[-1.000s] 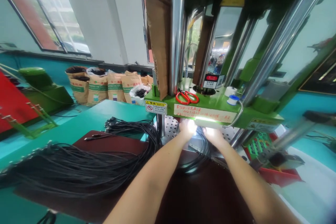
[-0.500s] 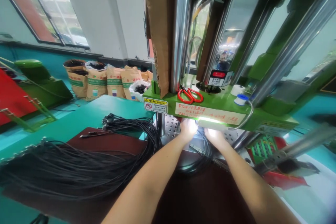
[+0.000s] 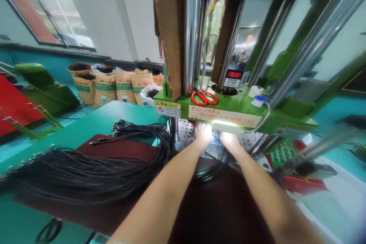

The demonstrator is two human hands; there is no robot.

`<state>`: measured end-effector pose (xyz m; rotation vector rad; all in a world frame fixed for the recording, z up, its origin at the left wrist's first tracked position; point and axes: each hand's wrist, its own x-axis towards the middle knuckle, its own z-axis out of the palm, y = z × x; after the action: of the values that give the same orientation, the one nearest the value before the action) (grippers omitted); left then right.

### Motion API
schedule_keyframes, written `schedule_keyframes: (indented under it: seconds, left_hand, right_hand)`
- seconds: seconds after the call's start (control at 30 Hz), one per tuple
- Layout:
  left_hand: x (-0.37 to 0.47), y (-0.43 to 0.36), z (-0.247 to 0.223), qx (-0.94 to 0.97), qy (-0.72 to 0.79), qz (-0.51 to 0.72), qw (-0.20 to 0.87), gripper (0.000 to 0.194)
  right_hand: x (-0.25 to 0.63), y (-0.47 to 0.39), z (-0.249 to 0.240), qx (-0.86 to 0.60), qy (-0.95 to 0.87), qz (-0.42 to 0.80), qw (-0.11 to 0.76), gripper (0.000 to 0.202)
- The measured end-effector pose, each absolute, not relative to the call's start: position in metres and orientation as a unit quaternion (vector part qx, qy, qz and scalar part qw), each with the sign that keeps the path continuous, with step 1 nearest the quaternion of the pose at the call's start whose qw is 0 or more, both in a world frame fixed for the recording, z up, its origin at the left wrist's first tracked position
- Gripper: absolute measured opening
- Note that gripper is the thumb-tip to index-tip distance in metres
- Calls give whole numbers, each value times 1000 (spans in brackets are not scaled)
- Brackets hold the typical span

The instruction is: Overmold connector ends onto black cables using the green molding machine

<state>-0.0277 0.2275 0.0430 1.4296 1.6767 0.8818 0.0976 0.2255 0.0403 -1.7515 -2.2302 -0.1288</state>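
Both of my hands reach under the green plate [image 3: 294, 120] of a press, into bright light. My left hand [image 3: 203, 133] is beside the perforated metal surface [image 3: 184, 131]; its fingers are hidden by the plate's edge. My right hand [image 3: 230, 141] is a short way to the right, its fingers also hidden and washed out by glare. Black cables [image 3: 210, 171] hang from between the hands and coil below them. What either hand holds cannot be made out.
Red-handled scissors [image 3: 203, 98] and a blue-rimmed spool [image 3: 259, 101] lie on the press plate. A large bundle of black cables [image 3: 85, 179] covers the left table. Steel columns [image 3: 192, 30] rise from the press. Paper sacks [image 3: 105, 87] stand behind.
The whole view has shifted slightly, so the press appears a little further left and higher. Both hands remain under the plate; the right hand appears slightly nearer the left.
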Motion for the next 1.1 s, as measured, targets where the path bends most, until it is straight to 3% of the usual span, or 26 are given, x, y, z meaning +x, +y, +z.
schedule_keyframes:
  seconds: [0.17,0.33,1.1]
  left_hand:
    - [-21,211,51,659,655,321,183,29]
    - [-12,200,51,713,636,280,92,27]
    - [-11,223,38,703,656,268,59,25]
  right_hand:
    - [101,216,46,-570,-804,-75,149,33]
    - [103,211,44,-526,-831,-105,148,29]
    - [92,230,34,-529,-827,-140,128,30]
